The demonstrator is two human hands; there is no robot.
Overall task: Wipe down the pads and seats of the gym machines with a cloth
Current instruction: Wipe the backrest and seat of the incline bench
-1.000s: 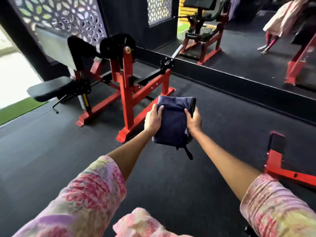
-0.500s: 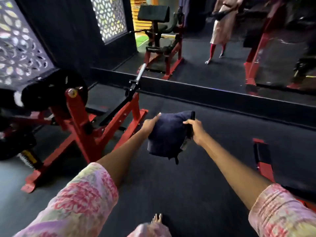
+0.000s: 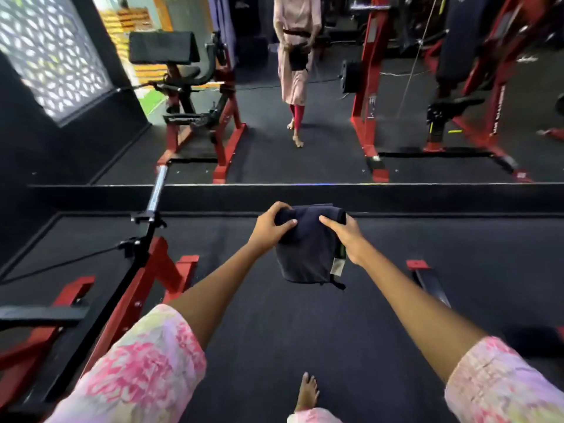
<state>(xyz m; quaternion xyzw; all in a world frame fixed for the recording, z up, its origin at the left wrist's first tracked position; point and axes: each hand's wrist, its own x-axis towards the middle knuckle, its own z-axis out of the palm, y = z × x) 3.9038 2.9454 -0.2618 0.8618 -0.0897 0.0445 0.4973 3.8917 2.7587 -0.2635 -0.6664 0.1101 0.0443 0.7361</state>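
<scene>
Both arms reach forward over the black rubber floor [image 3: 274, 331], holding a folded navy cloth [image 3: 306, 251] in the air just above the centre of the view. The left hand [image 3: 270, 228] grips the cloth's upper left corner, fingers curled over the top edge and thumb laid across the front. The right hand [image 3: 348, 236] pinches the upper right edge, thumb on the front face and fingers wrapped behind. A small pale label [image 3: 335, 266] hangs at the cloth's lower right. At 9 o'clock stands a red-framed gym machine [image 3: 146, 279] with a chrome bar [image 3: 156, 190] pointing toward 11 o'clock. A wall mirror [image 3: 305, 154] fills the top half from 10 to 2 o'clock, reflecting the person and more red machines. 1 bare foot [image 3: 308, 392] shows at 6 o'clock, between 2 pink floral sleeves [image 3: 143, 370].
</scene>
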